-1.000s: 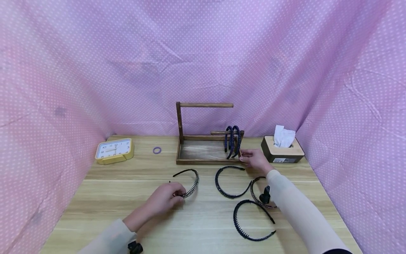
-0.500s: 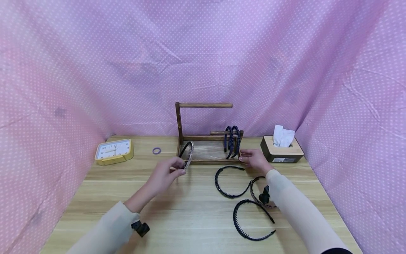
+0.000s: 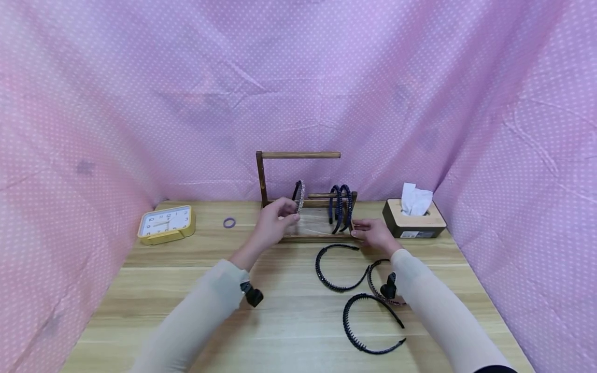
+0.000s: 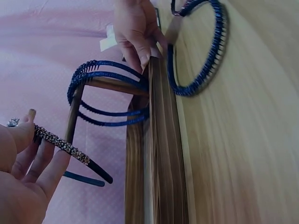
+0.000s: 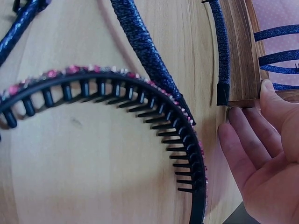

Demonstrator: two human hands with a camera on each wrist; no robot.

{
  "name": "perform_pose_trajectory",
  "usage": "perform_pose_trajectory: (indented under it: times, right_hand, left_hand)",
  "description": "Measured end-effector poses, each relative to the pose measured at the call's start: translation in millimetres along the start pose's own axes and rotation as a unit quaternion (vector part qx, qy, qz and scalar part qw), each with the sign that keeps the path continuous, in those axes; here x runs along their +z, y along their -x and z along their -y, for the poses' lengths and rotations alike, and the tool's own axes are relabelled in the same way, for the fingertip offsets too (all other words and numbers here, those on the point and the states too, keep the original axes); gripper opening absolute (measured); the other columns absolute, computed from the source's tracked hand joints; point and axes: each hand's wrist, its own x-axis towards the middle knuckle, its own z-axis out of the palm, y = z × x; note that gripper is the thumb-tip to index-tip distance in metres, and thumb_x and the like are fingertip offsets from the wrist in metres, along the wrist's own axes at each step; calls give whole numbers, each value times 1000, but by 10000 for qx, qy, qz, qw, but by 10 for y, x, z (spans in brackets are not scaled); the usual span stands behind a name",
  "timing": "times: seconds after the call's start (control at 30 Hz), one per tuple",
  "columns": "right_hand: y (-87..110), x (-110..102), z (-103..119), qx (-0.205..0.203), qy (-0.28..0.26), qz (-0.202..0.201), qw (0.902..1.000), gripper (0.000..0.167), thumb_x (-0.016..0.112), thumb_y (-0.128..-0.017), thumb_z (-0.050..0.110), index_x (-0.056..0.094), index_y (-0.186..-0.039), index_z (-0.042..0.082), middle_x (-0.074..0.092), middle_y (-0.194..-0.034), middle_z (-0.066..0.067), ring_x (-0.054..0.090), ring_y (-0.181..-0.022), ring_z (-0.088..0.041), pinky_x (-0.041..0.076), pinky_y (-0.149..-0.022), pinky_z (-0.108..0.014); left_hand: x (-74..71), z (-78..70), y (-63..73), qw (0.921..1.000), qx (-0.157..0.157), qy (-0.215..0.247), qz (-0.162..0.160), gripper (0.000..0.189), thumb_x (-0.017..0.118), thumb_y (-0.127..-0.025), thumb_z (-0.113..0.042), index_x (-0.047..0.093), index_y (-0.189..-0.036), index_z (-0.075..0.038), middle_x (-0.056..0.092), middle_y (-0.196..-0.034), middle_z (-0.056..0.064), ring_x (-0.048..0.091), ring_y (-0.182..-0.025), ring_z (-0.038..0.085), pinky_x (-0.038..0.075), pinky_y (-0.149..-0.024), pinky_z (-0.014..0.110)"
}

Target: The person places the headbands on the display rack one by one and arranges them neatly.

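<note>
My left hand (image 3: 275, 220) pinches a headband (image 4: 60, 143) studded with sparkling stones. It is raised above the wooden rack (image 3: 322, 239), right at the free left end of the rack's lower bar (image 3: 319, 196). In the left wrist view the headband overlaps that bar's end. Two dark blue headbands (image 3: 339, 207) hang side by side on the bar, near its post. My right hand (image 3: 375, 234) holds the rack's right front corner, thumb on the edge and fingers against the end in the right wrist view. The rack's longer upper bar (image 3: 300, 155) carries nothing.
In front of the rack lie a dark blue headband (image 3: 322, 272), a pink-stoned headband (image 5: 177, 109) partly under my right wrist, and another dark headband (image 3: 347, 326). A tissue box (image 3: 415, 220) stands right; a yellow clock (image 3: 167, 225) and purple ring (image 3: 229, 223) sit left.
My left hand has lifted the stone-studded headband from the table and carried it forward and right to the lower bar's end. My right hand has stayed at the rack's corner.
</note>
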Motion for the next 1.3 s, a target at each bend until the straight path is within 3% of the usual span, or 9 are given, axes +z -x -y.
perform_pose_trajectory:
  times: [0.2, 0.33, 0.47, 0.6, 0.7, 0.97, 1.3]
  right_hand:
    - [-23, 6, -26, 18, -33, 0, 10000, 52, 67, -101, 11, 50, -147, -5, 59, -140, -28, 68, -118, -35, 63, -79, -38]
    - [-27, 2, -42, 70, -63, 10, 10000, 53, 67, -101, 12, 50, -148, -4, 58, -141, -27, 67, -118, -34, 63, -79, -38]
    - [-25, -4, -52, 85, -42, 3, 10000, 53, 67, -101, 13, 50, -148, -3, 59, -141, -27, 68, -116, -32, 63, -77, -38]
    - [-23, -3, -45, 55, -45, 0, 10000, 53, 67, -101, 13, 50, -148, -4, 59, -141, -27, 68, -116, -31, 63, -79, -39]
    - [-19, -5, -25, 40, -29, 7, 10000, 53, 66, -101, 13, 50, -148, -3, 58, -141, -26, 68, -117, -32, 62, -81, -39]
    - [25, -11, 53, 105, 122, -72, 9998, 51, 67, -100, 11, 51, -147, -2, 60, -140, -25, 70, -113, -35, 62, -79, -37]
    - [-5, -5, 16, 51, 16, -32, 10000, 51, 67, -100, 10, 51, -147, -5, 60, -139, -28, 70, -113, -35, 63, -79, -38]
  left_hand:
    - [303, 2, -255, 9982, -303, 525, -8, 23, 74, -96, -11, 68, -118, -5, 73, -104, 9, 68, -94, 22, 59, -84, 34]
    - [493, -17, -357, 9955, -557, 768, 29, 24, 73, -95, -7, 68, -118, -3, 73, -106, 12, 68, -90, 22, 61, -77, 30]
    - [649, -33, -424, 9948, -679, 762, 71, 23, 73, -95, -6, 67, -117, -1, 72, -107, 14, 69, -89, 24, 61, -73, 30]
    - [762, -31, -468, 9952, -711, 669, 59, 22, 73, -95, -7, 66, -115, -1, 72, -107, 15, 70, -92, 26, 60, -76, 32]
    - [824, -9, -483, 9954, -759, 574, 82, 21, 74, -95, -9, 66, -114, -2, 72, -107, 14, 69, -94, 26, 59, -78, 33]
    - [931, 20, -497, 9857, -1082, 1278, 185, 22, 72, -96, -6, 64, -116, 1, 68, -106, 15, 67, -88, 22, 63, -77, 46]
    - [959, 3, -497, 9836, -1202, 1342, 126, 21, 71, -97, -7, 64, -115, 0, 68, -107, 16, 70, -96, 33, 63, -71, 38]
